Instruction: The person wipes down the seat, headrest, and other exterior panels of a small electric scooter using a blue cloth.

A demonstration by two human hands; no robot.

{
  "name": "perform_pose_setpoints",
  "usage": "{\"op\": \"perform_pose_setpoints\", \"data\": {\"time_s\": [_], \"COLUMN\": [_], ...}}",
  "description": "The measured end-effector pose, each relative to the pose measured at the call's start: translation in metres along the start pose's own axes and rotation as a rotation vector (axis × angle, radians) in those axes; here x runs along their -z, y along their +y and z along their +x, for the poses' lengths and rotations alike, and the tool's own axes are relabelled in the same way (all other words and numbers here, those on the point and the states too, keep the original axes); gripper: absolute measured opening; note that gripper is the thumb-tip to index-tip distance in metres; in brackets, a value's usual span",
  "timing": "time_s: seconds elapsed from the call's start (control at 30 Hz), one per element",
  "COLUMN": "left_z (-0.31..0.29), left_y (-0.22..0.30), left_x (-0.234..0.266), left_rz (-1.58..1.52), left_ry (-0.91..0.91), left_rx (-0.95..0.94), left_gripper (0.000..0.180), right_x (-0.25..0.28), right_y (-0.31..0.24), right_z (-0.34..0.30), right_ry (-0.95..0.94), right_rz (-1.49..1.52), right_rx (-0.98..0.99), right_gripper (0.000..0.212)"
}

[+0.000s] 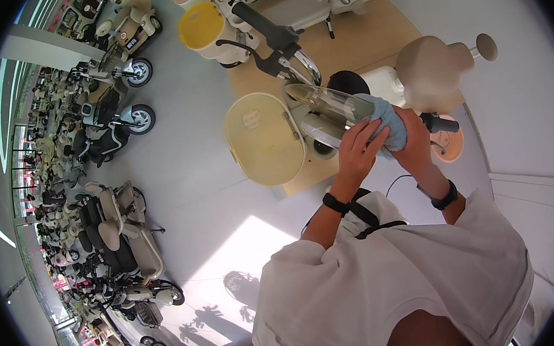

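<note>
A light blue cloth (387, 123) is bunched between my hands, against the clear, smoky windscreen (323, 99) of a scooter. My right hand (414, 144) wraps round the cloth from the right, closed on it. From the left, my left hand (357, 148) presses bent fingers onto the cloth's near edge. The windscreen slants up to the left, partly covered by the cloth. Beyond it are one dark handlebar grip (260, 23) with a brake lever and chrome parts; the other grip (441, 123) sticks out right of my right hand.
A cream basket (235, 151) juts out left of the windscreen, and a beige seat (426, 70) lies behind. More scooters (300, 14) with a yellow-lined bucket (202, 24) stand at the far side. Rows of parked scooters (116, 237) fill the left. A pink round container (449, 146) sits at right.
</note>
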State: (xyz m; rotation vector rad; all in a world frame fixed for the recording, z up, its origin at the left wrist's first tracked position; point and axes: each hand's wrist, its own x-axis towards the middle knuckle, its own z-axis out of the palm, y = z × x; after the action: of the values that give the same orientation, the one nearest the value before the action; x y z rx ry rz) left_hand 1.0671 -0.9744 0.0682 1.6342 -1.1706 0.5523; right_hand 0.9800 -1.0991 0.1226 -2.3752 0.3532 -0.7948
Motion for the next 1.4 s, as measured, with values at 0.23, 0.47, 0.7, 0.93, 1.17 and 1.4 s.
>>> {"op": "perform_pose_setpoints", "data": {"time_s": [0.23,0.47,0.7,0.93,1.17,1.4], "left_z": [0.041,0.033,0.022,-0.072,-0.187,-0.179], "left_y": [-0.038,-0.072,-0.086,-0.163,-0.296,-0.337], "left_x": [0.028,0.042,0.077,0.137,0.209,0.239], "left_rz": [0.100,0.022,-0.280,-0.398,-0.108,-0.069], "left_ry": [0.207,0.216,0.024,-0.362,-0.722,-0.823], "left_rx": [0.115,0.253,0.002,0.100,0.293,0.322], "left_gripper": [0.046,0.046,0.046,0.043,0.045,0.059], "right_x": [-0.030,-0.056,-0.065,-0.230,-0.432,-0.465], "right_y": [-0.049,-0.067,-0.084,-0.091,-0.103,-0.109], "right_z": [0.072,0.091,0.049,-0.079,-0.091,-0.055], "right_ry": [-0.064,-0.106,0.151,0.127,-0.147,-0.174], "right_rz": [-0.155,-0.273,-0.552,-0.081,-0.194,-0.210], "right_rx": [0.137,0.194,0.284,-0.497,-0.686,-0.510], "right_gripper": [0.069,0.066,0.068,0.066,0.088,0.091]}}
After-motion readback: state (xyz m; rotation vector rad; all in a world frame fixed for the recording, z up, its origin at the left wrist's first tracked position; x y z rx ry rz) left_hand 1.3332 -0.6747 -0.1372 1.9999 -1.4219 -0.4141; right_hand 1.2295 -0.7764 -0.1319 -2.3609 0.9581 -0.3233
